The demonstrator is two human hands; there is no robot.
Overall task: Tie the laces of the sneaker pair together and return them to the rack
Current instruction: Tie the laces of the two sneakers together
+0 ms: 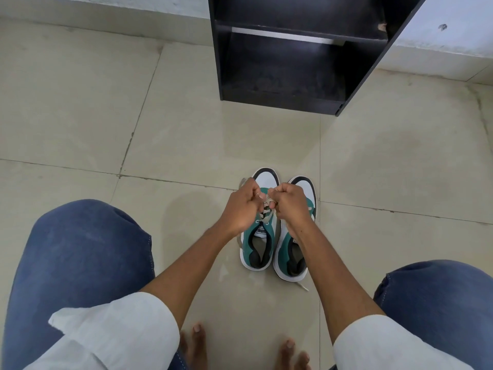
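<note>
Two green, white and black sneakers stand side by side on the tiled floor, toes pointing away from me: the left sneaker (257, 247) and the right sneaker (292, 259). My left hand (241, 206) and my right hand (290, 206) are held close together above their tongues, each closed on pale laces (265, 206). A loose lace end (302, 286) trails behind the right sneaker's heel. The black rack (282, 100) stands on the floor beyond the sneakers, its low shelf open toward me.
My knees in blue jeans (80, 263) frame the sneakers on both sides, and my bare toes (198, 340) are near the bottom edge. A pale wall (453, 36) runs behind the rack. Beige floor tiles (213, 142) lie between sneakers and rack.
</note>
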